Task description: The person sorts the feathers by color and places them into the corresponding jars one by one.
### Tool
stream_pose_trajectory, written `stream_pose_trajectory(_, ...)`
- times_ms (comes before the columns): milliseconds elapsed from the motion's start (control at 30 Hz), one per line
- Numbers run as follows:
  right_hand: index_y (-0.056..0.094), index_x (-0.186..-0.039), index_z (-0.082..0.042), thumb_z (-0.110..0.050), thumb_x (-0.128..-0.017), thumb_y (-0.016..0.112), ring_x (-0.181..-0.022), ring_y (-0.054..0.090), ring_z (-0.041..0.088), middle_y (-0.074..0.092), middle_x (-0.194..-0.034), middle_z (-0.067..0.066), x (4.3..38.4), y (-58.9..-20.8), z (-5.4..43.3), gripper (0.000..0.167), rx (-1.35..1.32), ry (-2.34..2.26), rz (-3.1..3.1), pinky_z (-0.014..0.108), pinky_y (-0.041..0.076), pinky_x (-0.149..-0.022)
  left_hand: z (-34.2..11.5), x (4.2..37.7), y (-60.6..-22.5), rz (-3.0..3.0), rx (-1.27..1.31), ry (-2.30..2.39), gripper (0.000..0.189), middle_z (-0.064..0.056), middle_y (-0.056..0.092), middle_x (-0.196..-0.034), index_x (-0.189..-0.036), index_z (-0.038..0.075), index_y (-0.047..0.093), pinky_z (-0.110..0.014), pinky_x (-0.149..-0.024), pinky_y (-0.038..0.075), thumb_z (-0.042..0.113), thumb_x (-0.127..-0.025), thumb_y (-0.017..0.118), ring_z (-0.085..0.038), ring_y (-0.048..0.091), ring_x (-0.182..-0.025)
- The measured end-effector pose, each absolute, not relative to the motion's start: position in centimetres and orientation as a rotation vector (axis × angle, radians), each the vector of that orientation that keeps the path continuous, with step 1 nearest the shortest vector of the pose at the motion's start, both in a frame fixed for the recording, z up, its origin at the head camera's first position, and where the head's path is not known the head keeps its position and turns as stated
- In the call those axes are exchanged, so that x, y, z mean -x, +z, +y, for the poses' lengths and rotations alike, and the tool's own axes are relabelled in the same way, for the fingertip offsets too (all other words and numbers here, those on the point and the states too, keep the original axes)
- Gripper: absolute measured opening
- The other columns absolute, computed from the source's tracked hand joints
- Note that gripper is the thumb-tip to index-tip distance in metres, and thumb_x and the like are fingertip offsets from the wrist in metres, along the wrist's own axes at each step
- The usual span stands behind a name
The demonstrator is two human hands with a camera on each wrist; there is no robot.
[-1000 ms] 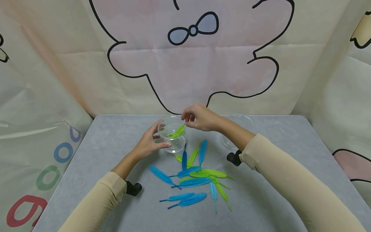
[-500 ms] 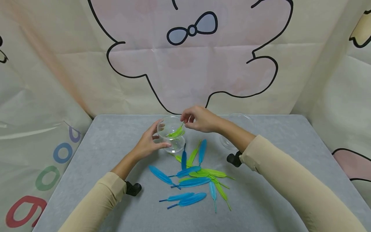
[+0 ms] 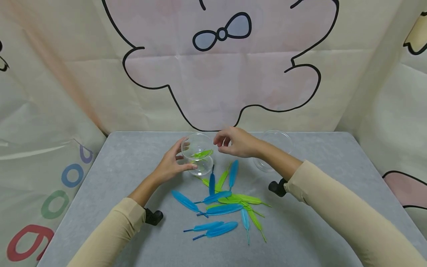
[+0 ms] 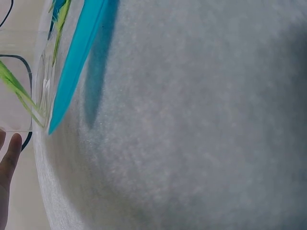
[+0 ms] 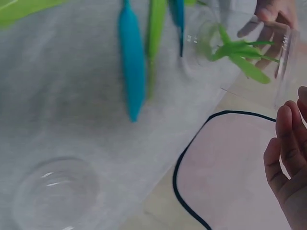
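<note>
My left hand [image 3: 168, 165] grips a clear plastic cup [image 3: 200, 170] at the back of the table, thumb in front and fingers round its far left side. Several green feathers [image 3: 201, 154] lie inside the cup; they show more plainly as green feathers [image 5: 242, 50] in the right wrist view. Just right of the rim hovers my right hand [image 3: 239, 142], its fingers loosely bent and holding nothing. Blue feathers [image 3: 224, 210] and green feathers [image 3: 245, 199] lie loose on the table in front of the cup, some overlapping.
A second clear cup [image 3: 263, 165] stands right of the first, partly behind my right forearm. The grey table [image 3: 320, 185] ends at a back edge close behind both cups. A printed cloth [image 3: 213, 81] hangs beyond it.
My right hand has let go of a green feather, which now lies in the cup. That hand has drawn back slightly to the right. The left hand has not moved.
</note>
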State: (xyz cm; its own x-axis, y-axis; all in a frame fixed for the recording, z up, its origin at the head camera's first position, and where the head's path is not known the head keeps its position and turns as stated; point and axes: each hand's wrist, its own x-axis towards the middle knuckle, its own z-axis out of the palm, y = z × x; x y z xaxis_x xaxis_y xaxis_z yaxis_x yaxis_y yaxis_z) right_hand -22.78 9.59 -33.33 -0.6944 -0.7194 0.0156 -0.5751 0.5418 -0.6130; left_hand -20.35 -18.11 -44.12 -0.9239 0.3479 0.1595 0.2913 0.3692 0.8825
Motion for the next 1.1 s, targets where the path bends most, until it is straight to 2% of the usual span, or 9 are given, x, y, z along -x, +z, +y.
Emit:
stream_pose_trajectory(267,0.072,-0.104,-0.008,-0.006,-0.091,0.07,-0.084,0.064,0.012,0.071,-0.096,0.002,20.8,-35.8,12.3,0.013,1.115,-0.892,2.475,0.031,0.055,-0.075,-18.1,20.3,-44.0,2.566,-0.614,1.615,0.099,-0.021,0.045,-0.148,-0.157,0.018,0.028,-0.051,-0.1,0.047,0.018,-0.077,0.088,-0.034,0.046,-0.134)
stream_pose_trajectory(500,0.072,-0.104,-0.008,-0.008,-0.09,0.072,-0.078,0.062,0.006,0.069,-0.09,-0.007,18.9,-38.5,14.8,0.014,1.119,-0.942,2.43,0.027,0.053,-0.068,-18.1,20.3,-44.0,2.567,-0.607,1.61,0.099,-0.022,0.045,-0.148,-0.157,0.018,0.028,-0.052,-0.1,0.047,0.019,-0.077,0.088,-0.037,0.045,-0.134)
stream_pose_trajectory(667,0.071,-0.102,-0.003,-0.004,-0.089,0.072,-0.075,0.064,0.008,0.07,-0.088,-0.002,17.6,-40.3,16.3,0.013,1.137,-1.027,2.378,0.029,0.055,-0.066,-18.0,20.2,-44.0,2.574,-0.595,1.605,0.1,-0.022,0.045,-0.147,-0.157,0.016,0.027,-0.052,-0.1,0.047,0.018,-0.077,0.088,-0.038,0.046,-0.133)
stream_pose_trajectory(800,0.07,-0.104,-0.004,-0.003,-0.088,0.073,-0.076,0.063,0.008,0.07,-0.091,0.003,16.4,-41.6,17.1,0.016,1.103,-1.056,2.335,0.03,0.054,-0.067,-18.0,20.1,-43.9,2.582,-0.59,1.598,0.1,-0.022,0.045,-0.147,-0.157,0.014,0.027,-0.052,-0.1,0.047,0.018,-0.077,0.088,-0.037,0.046,-0.133)
stream_pose_trajectory(1100,0.071,-0.105,-0.01,-0.005,-0.088,0.073,-0.074,0.06,0.007,0.07,-0.091,0.0,14.7,-43.8,17.7,0.017,1.064,-1.087,2.28,0.025,0.052,-0.064,-17.9,20.1,-43.8,2.579,-0.584,1.597,0.1,-0.023,0.046,-0.146,-0.157,0.012,0.027,-0.053,-0.1,0.047,0.017,-0.078,0.087,-0.038,0.047,-0.132)
